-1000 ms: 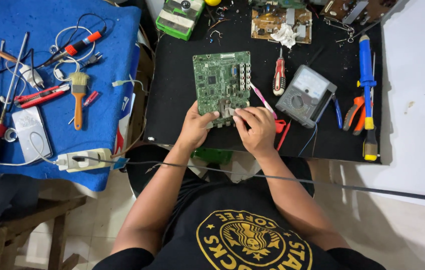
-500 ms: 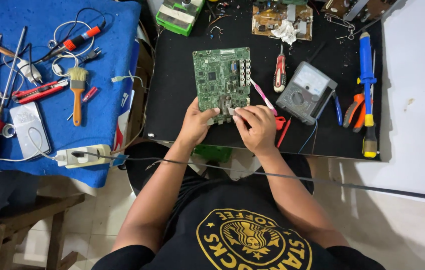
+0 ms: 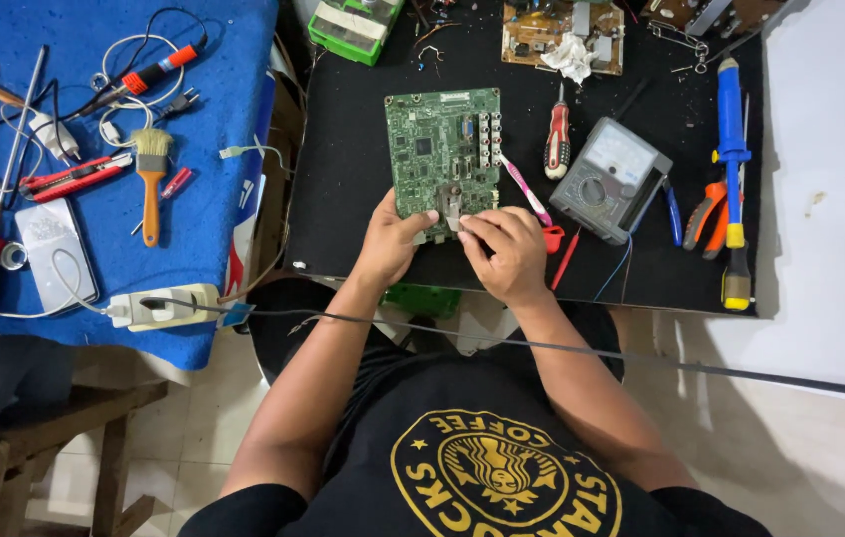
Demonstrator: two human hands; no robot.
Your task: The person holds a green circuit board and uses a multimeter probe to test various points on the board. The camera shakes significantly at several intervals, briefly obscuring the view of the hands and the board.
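circuit board [image 3: 440, 149], green, flat on black mat [image 3: 343, 209], near edge under both hands. left hand [image 3: 390, 242] clamped on lower left corner, thumb across top. right hand [image 3: 505, 251] just beside, fingertips pinched together on small part at lower edge; what is pinched too small to tell. right of board: pink-handled tool [image 3: 524, 189], red screwdriver [image 3: 559, 139], grey multimeter [image 3: 609, 179]. beyond: green rectangular box [image 3: 353, 28] with pale label strip, brown board [image 3: 562, 35] at far edge.

Electronics repair workshop: circuit boards [image 3: 444, 157], multimeter [image 3: 609, 181], screwdrivers [image 3: 558, 139], black bench mat [image 3: 343, 179].
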